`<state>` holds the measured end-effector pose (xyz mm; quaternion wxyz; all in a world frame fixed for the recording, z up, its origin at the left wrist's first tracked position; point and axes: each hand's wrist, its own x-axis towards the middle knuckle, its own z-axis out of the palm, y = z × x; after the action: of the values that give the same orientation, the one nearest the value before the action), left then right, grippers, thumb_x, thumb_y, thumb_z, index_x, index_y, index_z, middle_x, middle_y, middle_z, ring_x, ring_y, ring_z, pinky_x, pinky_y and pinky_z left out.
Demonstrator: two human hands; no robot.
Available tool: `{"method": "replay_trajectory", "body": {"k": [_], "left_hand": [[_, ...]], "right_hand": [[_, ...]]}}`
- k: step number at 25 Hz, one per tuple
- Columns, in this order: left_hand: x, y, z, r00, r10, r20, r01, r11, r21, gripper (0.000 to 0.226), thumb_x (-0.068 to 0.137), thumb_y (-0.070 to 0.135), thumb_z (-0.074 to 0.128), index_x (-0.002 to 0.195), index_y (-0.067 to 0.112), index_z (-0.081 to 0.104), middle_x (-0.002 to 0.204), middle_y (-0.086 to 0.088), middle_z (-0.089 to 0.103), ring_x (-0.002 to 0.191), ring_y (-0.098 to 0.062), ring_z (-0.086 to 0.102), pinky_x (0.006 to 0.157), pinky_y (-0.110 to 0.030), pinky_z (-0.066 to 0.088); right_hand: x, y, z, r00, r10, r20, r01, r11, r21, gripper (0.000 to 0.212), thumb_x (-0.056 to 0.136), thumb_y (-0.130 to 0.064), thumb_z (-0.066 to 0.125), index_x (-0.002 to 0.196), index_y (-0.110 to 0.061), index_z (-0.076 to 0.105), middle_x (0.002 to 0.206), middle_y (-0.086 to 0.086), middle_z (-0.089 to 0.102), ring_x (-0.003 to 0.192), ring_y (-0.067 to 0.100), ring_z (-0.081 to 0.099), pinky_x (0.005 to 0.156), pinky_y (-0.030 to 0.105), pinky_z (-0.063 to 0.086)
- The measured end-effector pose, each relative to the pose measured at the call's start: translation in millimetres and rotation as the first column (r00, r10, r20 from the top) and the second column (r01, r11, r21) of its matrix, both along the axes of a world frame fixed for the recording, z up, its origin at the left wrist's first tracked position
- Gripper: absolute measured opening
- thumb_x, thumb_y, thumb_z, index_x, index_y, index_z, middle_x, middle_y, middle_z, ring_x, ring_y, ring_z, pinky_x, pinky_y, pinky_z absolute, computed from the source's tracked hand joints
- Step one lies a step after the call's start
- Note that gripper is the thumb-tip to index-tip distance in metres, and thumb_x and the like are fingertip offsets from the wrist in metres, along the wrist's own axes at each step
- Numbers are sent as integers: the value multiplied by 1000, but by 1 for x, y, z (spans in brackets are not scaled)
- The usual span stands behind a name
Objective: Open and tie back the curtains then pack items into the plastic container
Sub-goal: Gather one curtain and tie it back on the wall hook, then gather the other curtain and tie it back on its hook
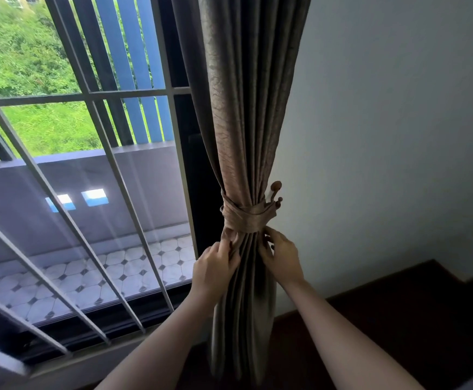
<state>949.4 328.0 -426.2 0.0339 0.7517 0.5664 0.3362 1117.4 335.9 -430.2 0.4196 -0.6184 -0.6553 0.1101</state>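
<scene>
Forearms enter from 6 o'clock and meet at frame centre on the gathered curtain (246, 108).

Left hand (215, 266): fingers curled, pinching a fold on the curtain's left side just below the tieback (246, 218).

Right hand (281, 257): fingers curled against the curtain's right edge, gripping the folds, fingertips at the tieback's lower rim.

Curtain: brown-grey, patterned, drawn into one bundle running from 12 o'clock down to 6 o'clock, beside the wall (398, 108). The fabric tieback is wrapped round the bundle's narrowest part and reaches a wooden knobbed hook (276, 192) on the wall side, at 1 o'clock of the hands.

Window grille (88, 192): metal bars fill the 9 to 11 o'clock area, with a tiled balcony floor (88, 277) beyond.

Dark wooden floor (398, 319) lies at 4 o'clock.
</scene>
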Motion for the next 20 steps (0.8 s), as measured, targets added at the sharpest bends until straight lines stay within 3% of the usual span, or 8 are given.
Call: {"method": "replay_trajectory", "body": {"k": [1,3,6,10,14,16,18,20], "left_hand": [[-1,2,0,995,-38,-95,39,999,13,16,80,22,67,79,7,60,55,-2,57,47,-23,58,38,-27,38],[-7,5,-3,961,-43,-273,62,996,61,31,58,6,83,60,9,52,45,-1,49,36,-21,51,30,-24,33],[-33,14,2,911,29,-411,45,985,168,37,48,-1,85,56,10,51,44,-2,48,33,-22,51,26,-24,33],[-40,12,-1,903,11,-431,75,980,183,36,50,-4,83,59,10,51,45,-2,47,34,-20,50,27,-26,34],[-14,6,-7,890,-122,-439,155,987,39,38,44,-4,84,57,7,51,47,-7,56,30,-23,50,26,-25,34],[-16,11,-1,908,-183,-377,195,981,-4,25,61,8,80,67,0,57,53,-12,61,38,-30,56,32,-32,42],[-27,10,5,940,-231,-253,227,973,-48,29,83,29,59,80,0,61,61,-13,64,51,-34,61,44,-34,46],[-37,5,17,957,-234,-171,243,970,30,38,87,37,44,70,6,57,57,-10,61,48,-33,59,43,-31,41]], "right_hand": [[-1,2,2,998,25,60,-25,1000,-7,28,88,-13,58,114,-5,62,98,15,70,87,32,66,75,39,53],[0,3,6,985,59,162,-60,998,1,23,90,-13,54,110,-7,65,86,17,71,77,38,66,68,38,50],[15,9,12,976,87,201,-89,996,-1,28,92,-10,52,116,-13,66,91,15,73,81,37,67,74,34,50],[21,15,8,984,99,146,-91,994,-60,27,92,-9,53,115,-12,67,100,14,73,89,35,68,81,33,49],[17,17,6,982,106,155,-74,978,-196,24,94,-13,50,108,-9,68,94,17,72,87,36,65,68,27,40],[23,16,17,957,148,248,-84,964,-251,24,95,-19,49,104,-9,68,93,17,71,88,36,64,67,29,39],[27,8,24,944,142,298,-73,970,-231,26,93,-24,51,107,-10,67,97,13,72,91,32,66,74,32,46],[22,-6,34,967,28,253,1,993,-115,28,90,-31,53,97,-8,68,90,10,72,82,28,67,71,30,46]]}}
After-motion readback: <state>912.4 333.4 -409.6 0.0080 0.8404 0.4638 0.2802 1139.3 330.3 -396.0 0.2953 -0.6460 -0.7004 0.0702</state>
